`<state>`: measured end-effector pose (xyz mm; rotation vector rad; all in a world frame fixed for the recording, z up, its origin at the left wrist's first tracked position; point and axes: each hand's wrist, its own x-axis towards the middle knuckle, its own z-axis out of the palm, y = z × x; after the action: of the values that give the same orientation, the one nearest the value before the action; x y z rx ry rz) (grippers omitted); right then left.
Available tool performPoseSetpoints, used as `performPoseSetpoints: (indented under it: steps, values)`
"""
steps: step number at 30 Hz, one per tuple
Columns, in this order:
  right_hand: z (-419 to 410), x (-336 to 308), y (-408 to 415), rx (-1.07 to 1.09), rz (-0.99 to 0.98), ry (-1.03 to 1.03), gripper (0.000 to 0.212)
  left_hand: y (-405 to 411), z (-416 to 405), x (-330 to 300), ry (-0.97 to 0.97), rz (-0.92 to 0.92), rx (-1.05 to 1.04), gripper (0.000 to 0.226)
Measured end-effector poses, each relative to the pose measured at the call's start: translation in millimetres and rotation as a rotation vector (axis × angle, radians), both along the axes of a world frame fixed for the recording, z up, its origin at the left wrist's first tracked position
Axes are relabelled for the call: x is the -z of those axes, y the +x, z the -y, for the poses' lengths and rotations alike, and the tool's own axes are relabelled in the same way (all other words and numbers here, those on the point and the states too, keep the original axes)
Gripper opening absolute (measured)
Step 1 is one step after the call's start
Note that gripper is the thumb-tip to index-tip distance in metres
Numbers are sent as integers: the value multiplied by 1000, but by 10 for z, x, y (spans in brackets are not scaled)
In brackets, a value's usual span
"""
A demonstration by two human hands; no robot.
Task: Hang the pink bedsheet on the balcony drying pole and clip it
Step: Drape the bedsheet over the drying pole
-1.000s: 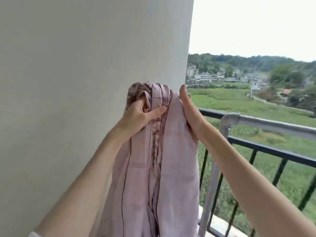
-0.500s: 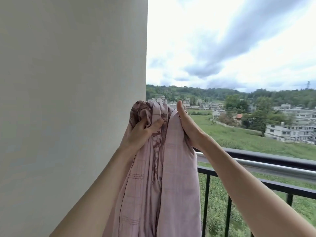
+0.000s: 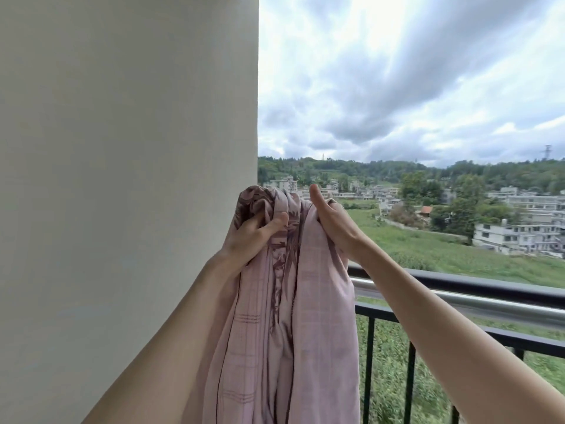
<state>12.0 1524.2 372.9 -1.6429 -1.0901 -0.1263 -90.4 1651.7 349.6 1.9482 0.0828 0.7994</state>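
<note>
Item: pink bedsheet (image 3: 305,301), held raised at chest-to-head height in front of the person, gathered into a thick vertical bundle that hangs down out of frame; plain check weave on the outer folds, darker leaf print in the middle. Left hand (image 3: 253,237): fingers curled round the left side of the bunched top, thumb laid across the printed fold, a firm grip. Right hand (image 3: 333,221): thumb upright, palm against the right side of the bundle, fingers hidden behind the cloth, so it appears to grip but the far side cannot be confirmed. Status: sheet not yet over any pole; no clips in view. Risks, as judged: the bundle is bunched, so if cast over as it is it may land in a rope and dry badly or slide off to one side; its hanging weight could drag it out of a loosened grip; beyond the rail lies open air, so a slip outward could lose the sheet over the edge. Beside and behind: silver pole (image 3: 489,307), horizontal, running right from behind the sheet just inside the black balcony railing (image 3: 458,283), probably the drying pole, though that is uncertain. Left: plain pale wall (image 3: 122,179). Far: green field, low white buildings, wooded hills, heavy cloud.
</note>
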Motion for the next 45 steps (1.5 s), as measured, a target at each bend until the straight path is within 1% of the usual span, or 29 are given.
performPoseSetpoints:
  steps: [1,2,4,6,8,9,11,13,14,15,16,18,19,20,21,22,23,25,28,30,31,33,34,36,37,39,42,43,45]
  values:
    - [62,56,14,-19,-83,-28,85,30,32,35,11,-23,17,56]
    - [139,107,3,-37,-146,-44,87,63,69,66,20,-43,36,50]
    - [308,163,-26,-44,-192,-45,83,144,165,51,81,-65,51,39]
    - [497,109,7,17,-207,4,86,223,323,-73,172,-40,78,33]
    - [710,-12,81,132,-225,89,84,297,538,-222,200,17,123,30]
    - [831,-73,115,186,-218,134,74,354,638,-281,201,42,147,31]
    - [1085,-152,170,266,-187,212,60,437,841,-350,183,77,222,46]
    - [1307,-150,244,329,-172,229,56,529,1001,-357,191,32,292,53]
    - [1406,-119,268,375,-161,171,55,575,1070,-344,235,-42,303,49]
    - [1500,-69,288,438,-144,52,53,633,1100,-319,328,-145,300,39]
    - [1584,1,299,506,-130,-115,54,655,1119,-289,443,-253,289,32]
    - [1710,156,293,608,-81,-453,58,649,1102,-212,614,-437,260,48]
    - [1736,226,273,654,-24,-556,60,629,1060,-170,649,-478,259,49]
    - [1736,288,243,714,42,-595,62,614,999,-127,627,-466,262,42]
    - [1712,341,199,785,110,-594,61,601,929,-86,575,-417,255,30]
    - [1665,384,133,862,183,-568,61,575,869,-49,511,-356,234,18]
    - [1606,424,58,931,262,-527,59,546,821,-16,452,-299,213,11]
    - [1492,518,-59,1030,384,-457,54,496,745,55,392,-243,181,8]
    - [1401,646,-111,1124,439,-492,50,403,654,136,287,-267,218,15]
    - [1363,657,-134,1082,472,-405,51,336,597,159,242,-330,299,22]
    - [1317,655,-156,1002,532,-316,49,309,569,170,238,-354,333,25]
    - [1169,664,-216,780,654,-182,35,273,546,184,241,-366,368,28]
    - [1079,679,-248,675,665,-180,29,256,550,196,246,-356,372,28]
    - [923,742,-278,547,601,-235,26,235,564,234,252,-319,372,28]
    - [876,792,-259,537,591,-271,28,227,575,258,254,-302,374,28]
    - [843,889,-193,590,652,-333,31,214,590,317,233,-271,370,33]
    - [858,935,-132,601,654,-298,31,202,614,402,225,-230,327,47]
    - [862,934,-124,591,641,-270,31,213,630,439,250,-206,289,47]
    - [872,924,-123,586,612,-237,31,242,686,504,288,-104,159,39]
